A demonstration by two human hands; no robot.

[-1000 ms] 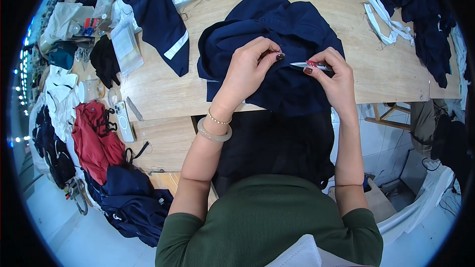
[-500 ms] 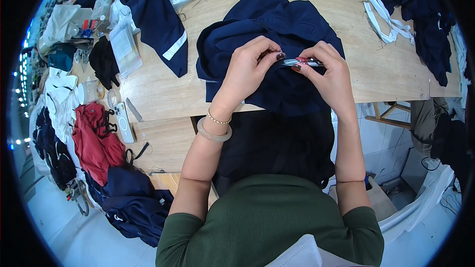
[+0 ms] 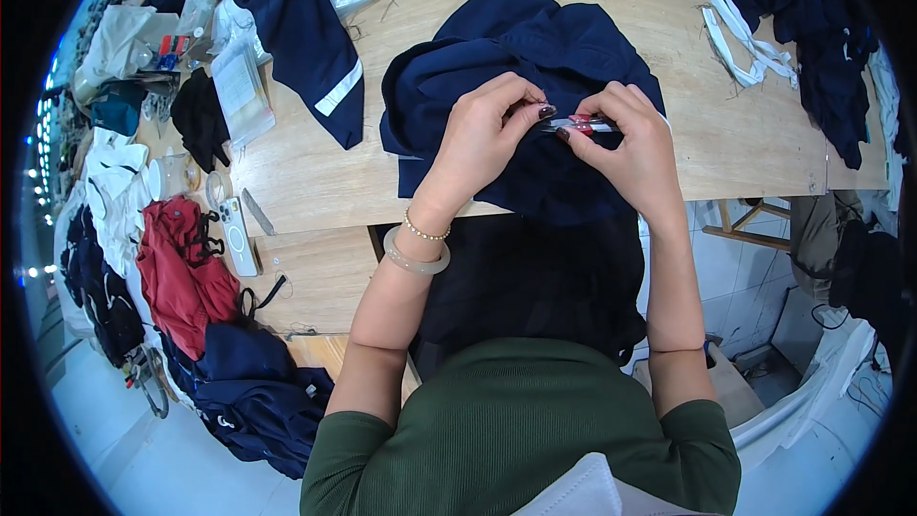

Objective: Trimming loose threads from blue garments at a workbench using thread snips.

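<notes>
- Left hand point(image 3: 482, 139): we found thumb and forefinger pinched narrow above the cloth; what, if anything, lay between them we could not tell.
- Right hand point(image 3: 638, 143): we saw its fingers closed around a slim, pointed silver metal tool point(image 3: 558, 123), tip near the left fingertips.
- Crumpled navy-blue fabric garment point(image 3: 535, 53): we noted it beneath both hands, at the front edge of a pale wooden table point(image 3: 735, 143).
- Loose white fabric strips point(image 3: 750, 43): we listed these right of the garment.
- Navy cloth piece with white band point(image 3: 315, 48): we placed this to its left.
</notes>
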